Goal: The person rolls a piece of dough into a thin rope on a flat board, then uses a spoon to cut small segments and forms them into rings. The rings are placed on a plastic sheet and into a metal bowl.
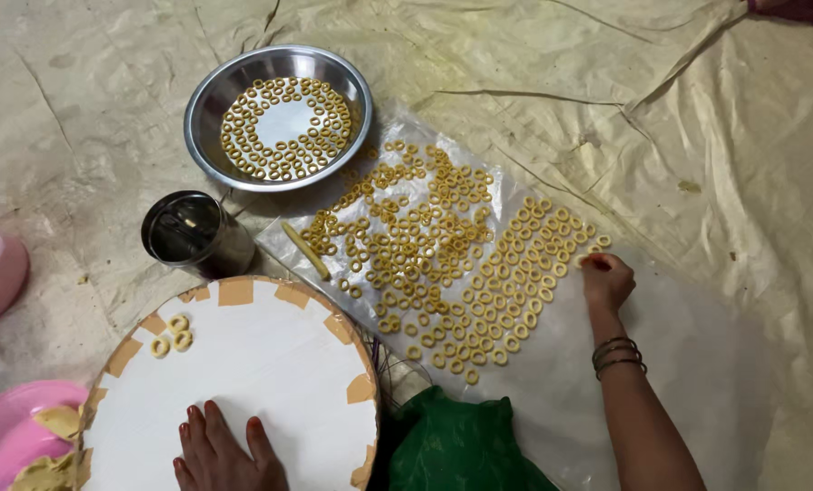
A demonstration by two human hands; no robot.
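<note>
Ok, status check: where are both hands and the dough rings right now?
Left hand flat on white round board. Right hand fingertips at a dough ring, edge of the rows on the plastic sheet. Three rings on board. Nothing in the way.

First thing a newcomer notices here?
The mass of small yellow dough rings spread over a clear plastic sheet at centre, with the right hand at the sheet's right edge of rings. Next, the steel bowl of rings above, and the left hand flat on the round white board.
</note>
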